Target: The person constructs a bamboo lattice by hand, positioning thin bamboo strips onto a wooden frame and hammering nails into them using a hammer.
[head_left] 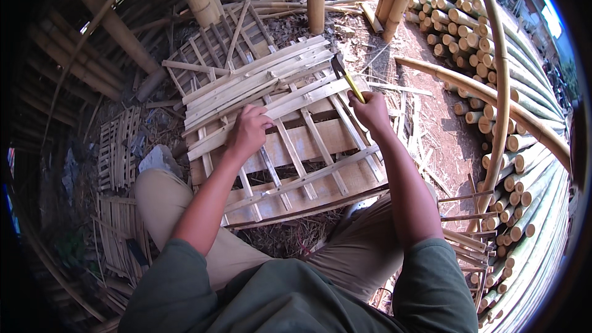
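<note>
Before my knees lies a lattice of pale wooden or bamboo slats (253,80), with long slats laid side by side over crosspieces. Beneath it is a board (333,132). My right hand (371,111) is closed round the yellow handles of dark-headed pincers (349,80), held over the lattice's right side with the head pointing away from me. On the left part of the lattice, my left hand (248,131) rests by a loose-looking slat (302,103). Its fingers are curled together, and anything small between them is hidden.
Cut bamboo poles (468,34) are piled along the right. Upright bamboo posts (315,0) stand beyond the lattice, and a curved pole (456,77) crosses on the right. Further slatted panels (117,148) lie at the left. Scraps (425,166) litter the ground.
</note>
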Demonstrator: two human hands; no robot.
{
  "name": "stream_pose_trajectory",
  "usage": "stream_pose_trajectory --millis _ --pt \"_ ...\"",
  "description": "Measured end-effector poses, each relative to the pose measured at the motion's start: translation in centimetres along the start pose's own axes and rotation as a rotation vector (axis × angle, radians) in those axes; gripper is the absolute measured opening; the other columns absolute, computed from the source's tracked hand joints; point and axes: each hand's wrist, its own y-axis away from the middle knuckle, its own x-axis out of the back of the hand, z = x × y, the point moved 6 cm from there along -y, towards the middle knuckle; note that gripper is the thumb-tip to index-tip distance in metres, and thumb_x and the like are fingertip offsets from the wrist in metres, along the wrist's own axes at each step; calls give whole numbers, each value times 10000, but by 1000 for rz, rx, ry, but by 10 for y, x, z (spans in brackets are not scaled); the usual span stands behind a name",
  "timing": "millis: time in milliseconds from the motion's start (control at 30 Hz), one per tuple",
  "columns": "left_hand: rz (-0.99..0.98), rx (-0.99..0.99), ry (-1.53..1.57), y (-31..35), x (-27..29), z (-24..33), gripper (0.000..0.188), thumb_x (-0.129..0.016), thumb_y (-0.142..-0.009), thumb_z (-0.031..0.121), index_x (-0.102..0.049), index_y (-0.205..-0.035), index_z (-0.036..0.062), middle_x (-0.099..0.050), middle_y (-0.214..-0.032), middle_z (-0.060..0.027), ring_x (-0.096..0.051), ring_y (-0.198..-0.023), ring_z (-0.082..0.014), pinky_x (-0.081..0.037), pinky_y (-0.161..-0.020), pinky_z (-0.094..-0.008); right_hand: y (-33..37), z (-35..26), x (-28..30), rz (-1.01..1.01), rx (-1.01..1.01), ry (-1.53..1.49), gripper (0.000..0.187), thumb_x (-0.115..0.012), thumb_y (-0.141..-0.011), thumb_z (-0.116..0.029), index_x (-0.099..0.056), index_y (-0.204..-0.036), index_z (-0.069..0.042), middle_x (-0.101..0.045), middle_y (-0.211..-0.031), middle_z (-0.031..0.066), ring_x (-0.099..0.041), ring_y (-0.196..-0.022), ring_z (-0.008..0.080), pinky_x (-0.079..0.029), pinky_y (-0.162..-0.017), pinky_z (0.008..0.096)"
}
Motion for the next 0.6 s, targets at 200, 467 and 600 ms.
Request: stream_pose_trajectory --millis 200,467,600 --pt "-28 -63 -20 2 -2 10 114 -670 -728 -35 -698 -811 38 -629 -1059 -123 -581 -993 -299 -472 -848 -376 -1 1 0 -3 4 29 397 -665 -856 -342 -688 -750 40 -526 -487 89 -451 -443 147 -394 -498 361" --pt "-52 -43 -74 0 0 3 100 -661 -774 36 -717 -845 77 -638 -1074 -91 -569 -1051 -273 -447 -865 -388 1 -1 0 -27 -2 39 409 -666 -855 -352 -682 -759 46 -523 -493 102 -461 -452 163 -405 -516 368" --pt "-31 -75 -33 0 2 -1 115 -683 -736 -8 -710 -833 49 -646 -1053 -107 -581 -1024 -290 -474 -874 -367 2 -2 -1 -35 -7 56 412 -663 -854 -363 -689 -790 43 -552 -520 123 -499 -476 184 -425 -541 373"
